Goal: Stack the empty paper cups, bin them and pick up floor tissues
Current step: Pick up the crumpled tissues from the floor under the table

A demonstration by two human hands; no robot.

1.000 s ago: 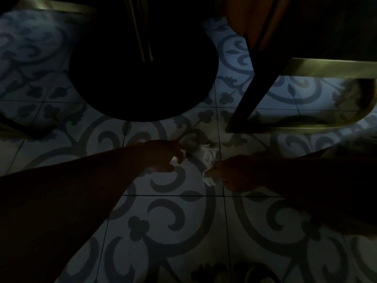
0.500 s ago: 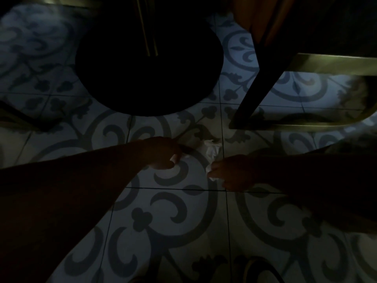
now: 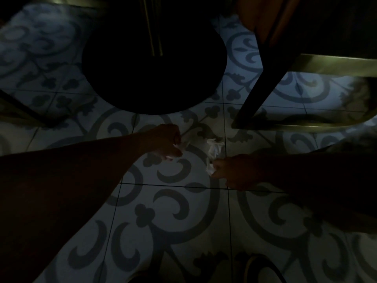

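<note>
Hands are working low over the patterned floor [image 3: 163, 221], scarcely displaced from a second ago. The left hand [image 3: 163, 141] is staying curled on a small white scrap [image 3: 179, 147], while the right hand [image 3: 234, 172] is keeping its pinch on the crumpled tissue [image 3: 214, 150], which is still touching the tile just right of the scrap. Judged from this, tissue pickup is under way but the lift is not yet done.

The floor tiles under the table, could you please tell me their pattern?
Pale floor tiles with grey curling scrollwork and leaf motifs, shown in the head view.
</note>
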